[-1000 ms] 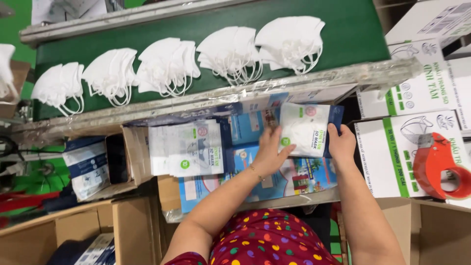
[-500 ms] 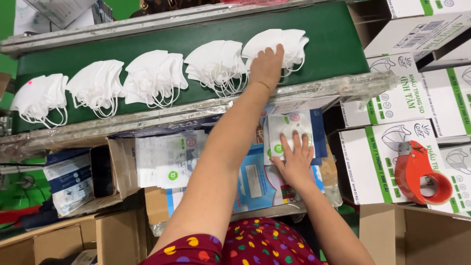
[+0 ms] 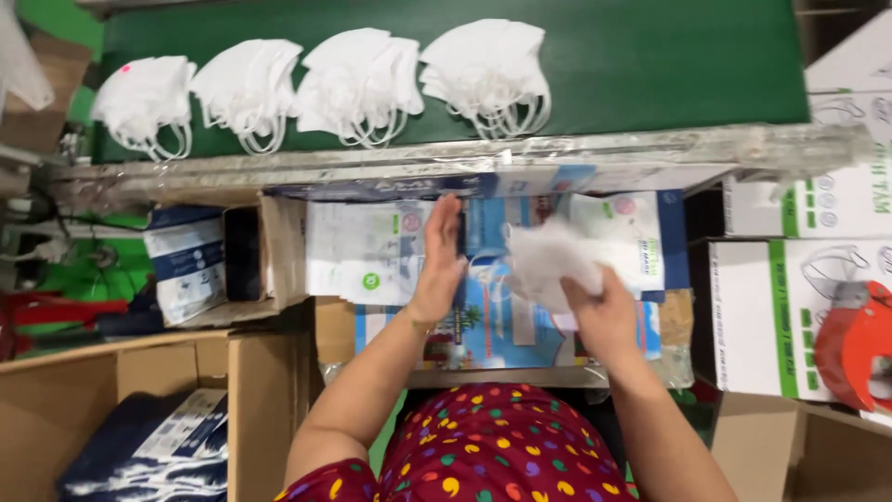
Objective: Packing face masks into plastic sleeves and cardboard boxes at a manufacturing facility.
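Note:
My right hand [image 3: 606, 314] grips a blurred bundle of white face masks [image 3: 546, 258] over a blue printed surface [image 3: 483, 325] below the belt. A white printed pouch [image 3: 627, 237] lies just behind that bundle. My left hand [image 3: 439, 262] is held flat and edge-on a little left of the masks, fingers straight, nothing in it. A stack of white pouches [image 3: 364, 251] sits to its left. Farther off, several stacks of white masks [image 3: 358, 84] lie in a row on the green conveyor belt [image 3: 669, 65].
White and green cartons [image 3: 776, 311] stand at the right, with a red tape dispenser [image 3: 857, 344] on them. A cardboard box [image 3: 139, 381] at the lower left holds dark blue packets [image 3: 153, 451]. A plastic-wrapped rail [image 3: 595, 153] edges the belt.
My left hand has come back from the mask stacks on the belt to the pouches. My right hand has left the pouch and now holds a bundle of masks.

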